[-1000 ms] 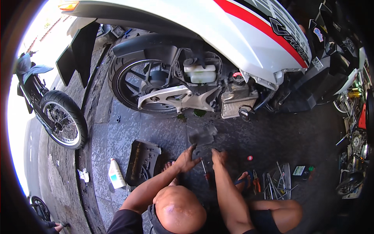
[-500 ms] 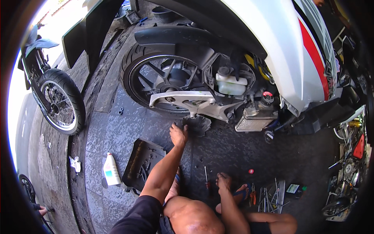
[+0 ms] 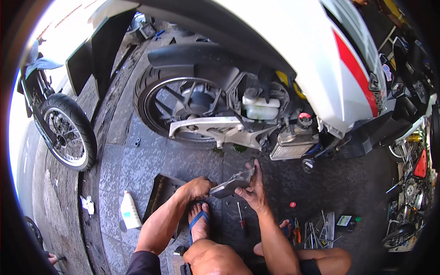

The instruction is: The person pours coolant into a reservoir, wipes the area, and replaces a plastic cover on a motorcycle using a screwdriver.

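Observation:
Both my hands are on a dark grey, thin, jagged-edged piece (image 3: 233, 182), shallow like a cut-off pan; its exact kind I cannot tell. It is tilted above the floor in front of my knee. My left hand (image 3: 198, 188) is closed at its left end. My right hand (image 3: 255, 195) grips its right end, thumb at the near side and fingers behind. Beyond it stands a white motorcycle (image 3: 316, 55) with its rear wheel (image 3: 183, 98), light metal swingarm (image 3: 215, 126), translucent coolant tank (image 3: 261, 109) and radiator (image 3: 293, 145). Green liquid (image 3: 239, 149) wets the floor under the swingarm.
A dark tray (image 3: 160, 195) and a white bottle (image 3: 130, 210) are on my left. Near my right arm lie a screwdriver (image 3: 241, 215), a red cap (image 3: 292, 205), orange-handled pliers (image 3: 297, 233) and several tools (image 3: 323, 229). Another motorcycle's wheel (image 3: 68, 132) stands far left.
My left hand has drawn the dark piece out from under the swingarm toward me. My right hand has risen from beside the screwdriver and taken its other end. Green liquid now shows underneath.

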